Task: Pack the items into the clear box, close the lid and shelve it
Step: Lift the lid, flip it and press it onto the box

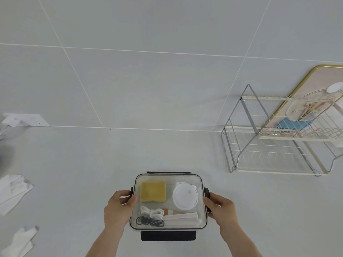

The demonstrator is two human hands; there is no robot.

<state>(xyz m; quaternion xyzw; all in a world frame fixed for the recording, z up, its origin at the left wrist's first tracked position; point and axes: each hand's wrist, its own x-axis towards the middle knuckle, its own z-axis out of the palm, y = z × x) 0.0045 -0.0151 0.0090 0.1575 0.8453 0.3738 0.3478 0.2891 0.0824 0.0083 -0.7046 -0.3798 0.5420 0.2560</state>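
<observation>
Clear box (pixel 168 201) is sitting on the pale counter (pixel 92 173), low in the view at about 6 o'clock from frame centre. Its transparent lid is lying on top; dark latch flaps are sticking out at the 12, 3, 6 and 9 o'clock edges, the 6 o'clock flap (pixel 168 235) lying flat toward the wearer. Cannot tell whether any latch is snapped down.

Inside, seen through the lid: a yellow sponge (pixel 153 191) is lying at 10 o'clock in the box, a round white lidded container (pixel 185 197) at 2 o'clock, a coiled white cable (pixel 151 212) and a coiled black cable (pixel 150 222) at 7 o'clock, and a long white paper-wrapped packet (pixel 181 219) along the 5 o'clock edge.

Left hand (pixel 118 208) is gripping the box's 9 o'clock side, thumb lying over the lid edge, fingers curling around the side latch. Right hand (pixel 220 208) is clasping the 3 o'clock side the same way, fingers wrapping the black latch there. Both forearms are coming in from the bottom edge.

A two-tier wire dish rack (pixel 278 138) is standing well apart at 2 o'clock from the box, against the tiled wall (pixel 148 71). White folded cloths (pixel 13 191) are lying at 9 o'clock, near the left frame edge. A white wall socket (pixel 31 120) is sitting at 10 o'clock.
</observation>
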